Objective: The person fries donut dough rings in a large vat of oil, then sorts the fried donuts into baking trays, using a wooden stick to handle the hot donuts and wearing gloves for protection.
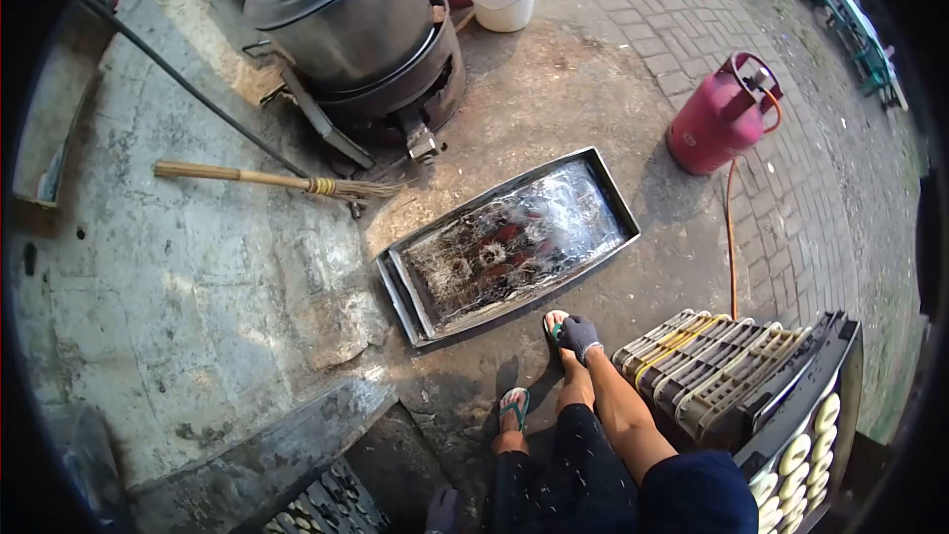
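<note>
The right hand [579, 334] and left hand [442, 511], their grips indiscernible, hung apart from the metal trough [591, 196]; seemingly pausing, any reach called for care.

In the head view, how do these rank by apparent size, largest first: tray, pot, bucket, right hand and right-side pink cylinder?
1. Tray and pot: too alike to rank surely
2. Right-side pink cylinder
3. Bucket
4. Right hand
</note>
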{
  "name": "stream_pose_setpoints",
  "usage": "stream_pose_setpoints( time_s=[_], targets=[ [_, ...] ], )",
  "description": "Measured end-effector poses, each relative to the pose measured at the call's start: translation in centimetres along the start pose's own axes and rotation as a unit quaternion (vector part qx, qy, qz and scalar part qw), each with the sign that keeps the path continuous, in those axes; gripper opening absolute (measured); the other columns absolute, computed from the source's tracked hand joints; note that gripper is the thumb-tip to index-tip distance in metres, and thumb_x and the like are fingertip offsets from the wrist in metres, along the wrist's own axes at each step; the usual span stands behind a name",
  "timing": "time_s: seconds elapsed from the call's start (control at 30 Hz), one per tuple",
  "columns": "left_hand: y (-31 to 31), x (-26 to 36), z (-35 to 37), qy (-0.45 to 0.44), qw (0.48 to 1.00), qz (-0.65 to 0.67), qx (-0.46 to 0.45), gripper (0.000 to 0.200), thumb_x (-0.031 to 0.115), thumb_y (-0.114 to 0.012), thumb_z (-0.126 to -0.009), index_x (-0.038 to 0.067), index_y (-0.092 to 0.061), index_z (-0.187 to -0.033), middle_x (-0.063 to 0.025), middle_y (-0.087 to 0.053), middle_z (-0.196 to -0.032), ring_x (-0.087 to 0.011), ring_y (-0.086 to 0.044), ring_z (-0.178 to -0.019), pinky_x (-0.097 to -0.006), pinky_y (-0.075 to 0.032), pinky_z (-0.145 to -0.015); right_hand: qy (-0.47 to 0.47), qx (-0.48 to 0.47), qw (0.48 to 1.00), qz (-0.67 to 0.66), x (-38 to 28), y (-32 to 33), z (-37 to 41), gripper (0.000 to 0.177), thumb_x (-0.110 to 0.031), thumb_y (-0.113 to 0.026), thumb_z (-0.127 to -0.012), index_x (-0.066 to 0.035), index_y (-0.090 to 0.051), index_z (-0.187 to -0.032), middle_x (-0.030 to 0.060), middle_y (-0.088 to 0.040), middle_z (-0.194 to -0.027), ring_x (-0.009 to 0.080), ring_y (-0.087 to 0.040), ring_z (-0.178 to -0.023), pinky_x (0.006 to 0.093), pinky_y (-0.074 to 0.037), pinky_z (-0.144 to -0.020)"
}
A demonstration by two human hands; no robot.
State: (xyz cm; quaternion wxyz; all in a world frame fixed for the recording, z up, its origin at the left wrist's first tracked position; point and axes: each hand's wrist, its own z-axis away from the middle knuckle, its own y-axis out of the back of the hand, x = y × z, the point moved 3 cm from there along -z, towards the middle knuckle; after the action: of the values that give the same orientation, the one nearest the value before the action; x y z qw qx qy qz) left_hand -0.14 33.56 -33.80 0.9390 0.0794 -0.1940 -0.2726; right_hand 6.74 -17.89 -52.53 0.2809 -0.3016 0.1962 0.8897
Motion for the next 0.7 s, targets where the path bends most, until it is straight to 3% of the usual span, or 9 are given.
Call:
stream_pose_setpoints(
  time_s=[0.07, 0.13, 0.23, 0.33, 0.37, 0.4, 0.5, 0.57, 0.7],
  targets=[
    [2.7, 3.1, -2.6, -0.046, 0.990, 0.113, -0.071, 0.035, 0.026, -0.061, -0.094, 0.003, -0.061, -0.120, -0.0001, -0.060, -0.088, -0.0097, -0.054, -0.077, -0.0254, -0.046, -0.067, -0.060, -0.003, 0.985, -0.161, -1.7, 1.2, 9.6, 0.024, -0.021, -0.057, -0.088, -0.002, -0.066, -0.099, 0.0077, -0.061, -0.077, 0.0142, -0.059, -0.064, 0.0277, -0.049, -0.057],
    [3.8, 9.1, -3.1, -0.083, 0.994, -0.040, -0.050, 0.031, 0.026, -0.060, -0.093, 0.004, -0.061, -0.115, 0.0004, -0.058, -0.086, -0.0091, -0.052, -0.074, -0.0241, -0.045, -0.065, -0.038, 0.023, 0.975, -0.216, 1.2, 3.1, 17.5, 0.020, -0.018, -0.056, -0.089, -0.002, -0.065, -0.099, 0.0039, -0.057, -0.075, 0.0087, -0.053, -0.062, 0.0235, -0.045, -0.054],
    [6.1, 16.3, -8.7, -0.206, 0.966, -0.128, -0.085, 0.040, 0.029, -0.058, -0.094, 0.004, -0.054, -0.125, -0.0049, -0.059, -0.102, -0.0157, -0.054, -0.088, -0.0280, -0.045, -0.074, -0.045, 0.150, 0.967, -0.203, 10.0, 7.1, 29.8, 0.034, -0.024, -0.055, -0.088, 0.000, -0.065, -0.108, 0.0107, -0.066, -0.081, 0.0167, -0.062, -0.062, 0.0324, -0.052, -0.059],
    [-1.3, 27.8, -0.1, -0.274, 0.953, -0.064, -0.111, 0.048, 0.026, -0.057, -0.095, 0.004, -0.048, -0.137, -0.0102, -0.057, -0.122, -0.0220, -0.056, -0.105, -0.0297, -0.047, -0.085, -0.022, 0.213, 0.945, 0.249, 24.8, 11.6, 39.7, 0.031, -0.023, -0.056, -0.090, -0.003, -0.066, -0.112, 0.0226, -0.063, -0.120, 0.0389, -0.057, -0.113, 0.0449, -0.046, -0.093],
    [-3.9, 30.8, -2.2, -0.377, 0.901, -0.136, -0.166, 0.049, 0.027, -0.057, -0.095, 0.005, -0.047, -0.138, -0.0106, -0.055, -0.124, -0.0224, -0.055, -0.107, -0.0308, -0.046, -0.087, -0.044, 0.270, 0.934, 0.230, 26.2, 13.2, 46.7, 0.032, -0.023, -0.056, -0.088, 0.000, -0.066, -0.108, 0.0226, -0.065, -0.113, 0.0400, -0.061, -0.106, 0.0437, -0.049, -0.089],
    [-6.6, 32.5, -3.6, -0.471, 0.832, -0.200, -0.216, 0.049, 0.027, -0.057, -0.096, 0.006, -0.046, -0.139, -0.0110, -0.053, -0.127, -0.0228, -0.055, -0.109, -0.0319, -0.046, -0.088, -0.226, 0.368, 0.884, -0.178, 29.6, 14.3, 51.9, 0.029, -0.020, -0.054, -0.086, 0.001, -0.066, -0.102, 0.0211, -0.068, -0.098, 0.0382, -0.065, -0.094, 0.0430, -0.052, -0.080],
    [-19.3, 35.5, 11.9, -0.487, 0.799, -0.134, -0.326, 0.046, 0.031, -0.055, -0.096, 0.008, -0.048, -0.136, -0.0063, -0.056, -0.117, -0.0143, -0.056, -0.100, -0.0288, -0.045, -0.084, -0.152, 0.550, 0.665, -0.482, 36.5, 18.6, 65.1, 0.011, -0.017, -0.055, -0.087, -0.010, -0.061, -0.082, 0.0074, -0.052, -0.063, 0.0235, -0.051, -0.050, 0.0378, -0.044, -0.046],
    [-27.5, 34.5, 21.5, -0.476, 0.768, -0.127, -0.411, 0.055, 0.035, -0.059, -0.096, 0.003, -0.045, -0.139, -0.0085, -0.055, -0.123, -0.0150, -0.056, -0.104, -0.0298, -0.046, -0.086, -0.128, 0.667, 0.595, -0.429, 37.6, 22.4, 72.4, 0.022, -0.014, -0.057, -0.088, -0.010, -0.061, -0.109, 0.0058, -0.052, -0.067, 0.0179, -0.050, -0.050, 0.0323, -0.044, -0.045],
    [-40.2, 23.8, 39.8, -0.514, 0.620, -0.193, -0.560, 0.053, 0.031, -0.059, -0.097, -0.005, -0.049, -0.135, -0.0136, -0.060, -0.124, -0.0170, -0.058, -0.108, -0.0291, -0.047, -0.091, 0.025, 0.744, 0.592, -0.308, 33.5, 28.8, 82.7, 0.036, -0.013, -0.059, -0.092, -0.001, -0.057, -0.126, 0.0016, -0.058, -0.083, 0.0082, -0.052, -0.067, 0.0239, -0.045, -0.057]
  ],
)
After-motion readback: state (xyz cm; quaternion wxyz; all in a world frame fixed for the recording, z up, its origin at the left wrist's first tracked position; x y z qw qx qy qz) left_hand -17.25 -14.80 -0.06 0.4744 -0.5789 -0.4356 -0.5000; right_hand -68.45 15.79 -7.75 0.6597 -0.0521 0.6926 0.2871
